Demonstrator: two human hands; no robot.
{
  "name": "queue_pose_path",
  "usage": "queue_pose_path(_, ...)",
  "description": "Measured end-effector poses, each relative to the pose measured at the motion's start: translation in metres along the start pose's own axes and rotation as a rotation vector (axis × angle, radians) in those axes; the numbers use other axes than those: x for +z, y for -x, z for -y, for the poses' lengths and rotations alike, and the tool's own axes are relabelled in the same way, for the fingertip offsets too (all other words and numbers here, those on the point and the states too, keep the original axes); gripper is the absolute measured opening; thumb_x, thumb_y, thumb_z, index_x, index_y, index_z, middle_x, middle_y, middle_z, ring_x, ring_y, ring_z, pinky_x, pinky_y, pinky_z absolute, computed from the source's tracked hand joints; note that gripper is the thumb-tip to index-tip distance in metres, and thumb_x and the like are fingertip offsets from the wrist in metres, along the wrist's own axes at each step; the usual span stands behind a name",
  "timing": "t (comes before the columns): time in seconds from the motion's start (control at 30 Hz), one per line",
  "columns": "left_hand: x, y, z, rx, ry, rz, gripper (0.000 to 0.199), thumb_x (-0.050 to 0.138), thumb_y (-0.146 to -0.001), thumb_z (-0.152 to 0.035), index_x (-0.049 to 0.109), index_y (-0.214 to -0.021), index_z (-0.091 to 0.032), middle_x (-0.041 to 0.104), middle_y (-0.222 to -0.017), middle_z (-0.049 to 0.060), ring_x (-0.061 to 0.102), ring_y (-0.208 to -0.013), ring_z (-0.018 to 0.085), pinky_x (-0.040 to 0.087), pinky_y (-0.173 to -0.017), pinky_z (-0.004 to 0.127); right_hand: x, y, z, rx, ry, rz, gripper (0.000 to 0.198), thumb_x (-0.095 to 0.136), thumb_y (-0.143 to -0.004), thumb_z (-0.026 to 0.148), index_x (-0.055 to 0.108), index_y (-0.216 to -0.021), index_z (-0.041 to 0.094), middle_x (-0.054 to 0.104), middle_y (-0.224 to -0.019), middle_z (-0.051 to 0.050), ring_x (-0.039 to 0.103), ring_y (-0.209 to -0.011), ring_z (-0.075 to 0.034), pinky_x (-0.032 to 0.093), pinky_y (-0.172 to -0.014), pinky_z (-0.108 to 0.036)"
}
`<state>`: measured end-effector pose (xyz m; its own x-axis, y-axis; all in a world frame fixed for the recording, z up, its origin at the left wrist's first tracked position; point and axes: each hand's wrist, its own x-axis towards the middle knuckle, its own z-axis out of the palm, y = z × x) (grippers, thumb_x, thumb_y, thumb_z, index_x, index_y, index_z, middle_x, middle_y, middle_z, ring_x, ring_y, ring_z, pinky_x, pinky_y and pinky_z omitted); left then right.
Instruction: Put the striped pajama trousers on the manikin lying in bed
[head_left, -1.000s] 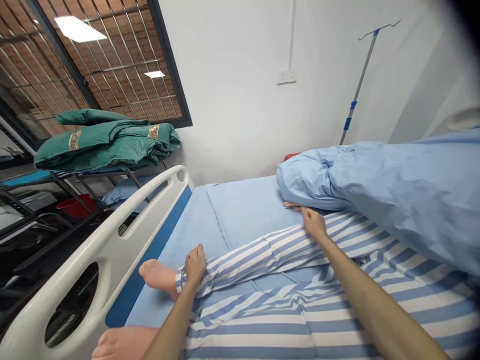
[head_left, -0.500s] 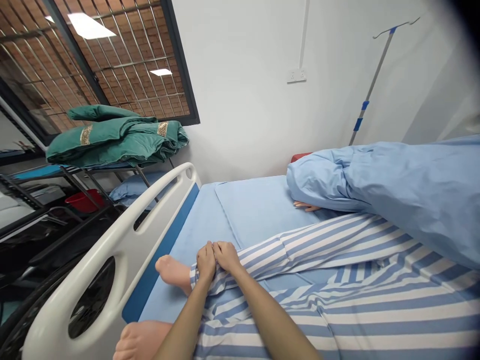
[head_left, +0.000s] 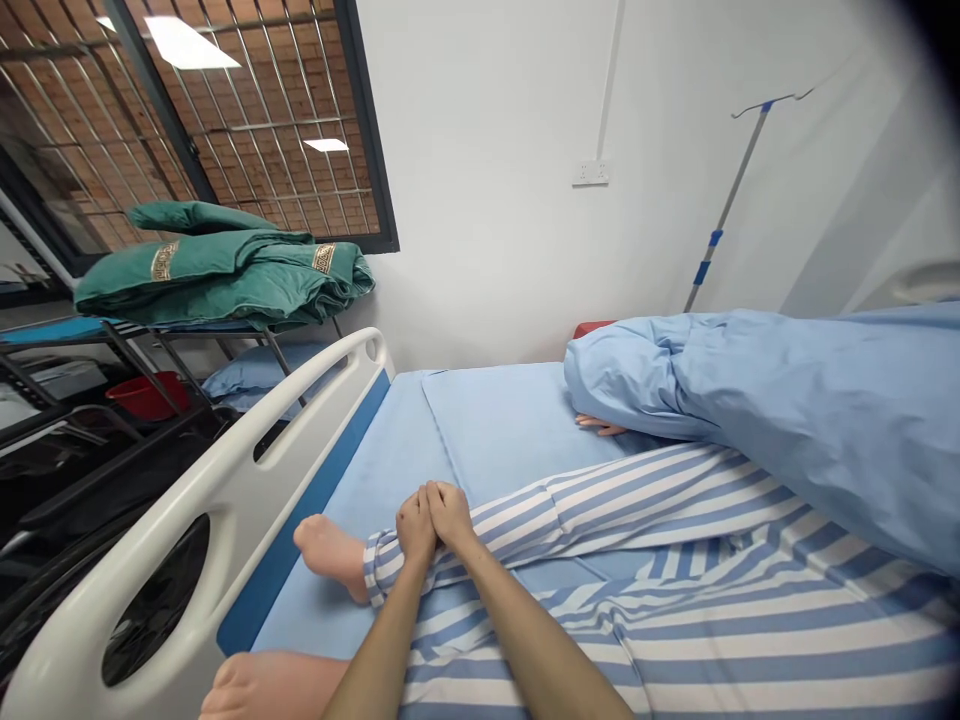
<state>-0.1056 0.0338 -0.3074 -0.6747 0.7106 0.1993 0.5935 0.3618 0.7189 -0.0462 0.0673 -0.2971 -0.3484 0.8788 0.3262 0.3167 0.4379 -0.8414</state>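
A manikin lies on the bed in blue-and-white striped trousers (head_left: 645, 485). My left hand (head_left: 416, 525) and my right hand (head_left: 451, 514) are side by side, touching, on the shin of its farther leg. Both have their fingers curled over the far side of the striped trouser leg, so the fingertips are hidden. The bare farther foot (head_left: 330, 552) sticks out of the cuff, left of my hands. Nearer to me, the other foot (head_left: 274, 685) shows partly, beside my left forearm.
A white bed end panel (head_left: 300, 400) stands at the left. Bunched blue bedding (head_left: 787, 390) covers the manikin's upper part, with its hand (head_left: 600, 425) peeking out. Behind are a drip stand (head_left: 724, 215), a folded green quilt (head_left: 225, 270) on a rack and a red bucket (head_left: 150, 395).
My hands have shifted a little up the shin, farther from the cuff and foot. They remain together on the leg. The view has also moved slightly.
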Motion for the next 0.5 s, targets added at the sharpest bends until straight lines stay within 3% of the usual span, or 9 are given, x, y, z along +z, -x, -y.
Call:
queue_pose_path(0.13,0.000,0.001,-0.004,-0.008,-0.034,-0.018,0.045,0.021,-0.080,-0.039,0.053,-0.057,-0.017,0.058,-0.063,0.006,0.045,-0.057,0.012,0.028,-0.054,0.023,-0.022,-0.002,-0.001,-0.082,0.110,-0.002,0.046,0.024,-0.084,0.038,0.051,-0.054,0.017,0.050,-0.050,0.001,0.037,-0.048,-0.009,0.023,-0.049,-0.021)
queue_pose_path(0.27,0.001,0.003,-0.004,0.008,-0.013,-0.050,0.042,0.023,-0.078,-0.039,0.043,-0.050,-0.017,0.051,-0.054,0.003,0.040,-0.054,0.011,0.026,-0.052,0.023,-0.031,0.003,-0.014,-0.056,0.191,-0.006,0.045,0.025,-0.084,0.037,0.051,-0.053,0.017,0.050,-0.050,0.000,0.038,-0.048,-0.009,0.021,-0.050,-0.022)
queue_pose_path(0.5,-0.005,-0.014,-0.017,-0.080,0.270,-0.036,0.039,0.028,-0.074,-0.042,0.033,-0.043,-0.019,0.034,-0.040,-0.003,0.034,-0.045,0.009,0.027,-0.047,0.022,-0.029,0.005,-0.021,-0.079,0.096,-0.026,0.047,0.022,-0.085,0.038,0.045,-0.050,0.017,0.042,-0.045,0.002,0.036,-0.046,-0.008,0.021,-0.048,-0.022)
